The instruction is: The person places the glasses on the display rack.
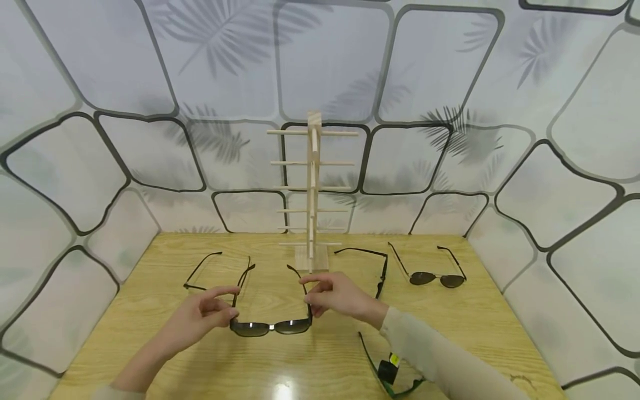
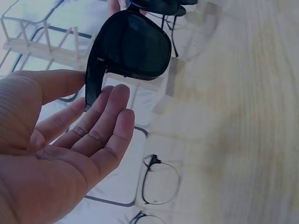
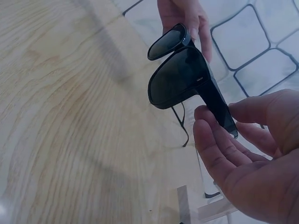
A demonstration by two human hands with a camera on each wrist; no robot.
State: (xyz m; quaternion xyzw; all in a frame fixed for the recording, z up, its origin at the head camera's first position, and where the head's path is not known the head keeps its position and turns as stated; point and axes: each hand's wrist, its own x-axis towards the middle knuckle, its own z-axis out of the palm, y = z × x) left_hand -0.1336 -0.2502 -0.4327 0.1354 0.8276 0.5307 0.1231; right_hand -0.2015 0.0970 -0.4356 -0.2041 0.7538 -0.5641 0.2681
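Note:
A pair of black sunglasses point(image 1: 250, 330) with dark lenses is held over the table by both hands. Its lenses face my side, and its temples point back toward a wooden rack point(image 1: 313, 183). My left hand point(image 1: 200, 319) pinches the left temple near the hinge between thumb and fingers. On the other side, my right hand point(image 1: 342, 297) grips the right temple the same way. The right wrist view shows the thumb and fingertips around that temple, close behind the lens point(image 3: 175, 81). In the left wrist view, thin-framed eyeglasses point(image 2: 145, 184) appear beyond the left hand.
The rack has several pegs on an upright post. Dark eyeglasses point(image 1: 186, 286) lie at the left, partly behind the left hand. Black-framed glasses point(image 1: 385, 269) and aviator sunglasses point(image 1: 422, 278) lie at the right. Green-framed glasses with a black tag point(image 1: 388, 372) lie near the right forearm. Patterned walls surround the table.

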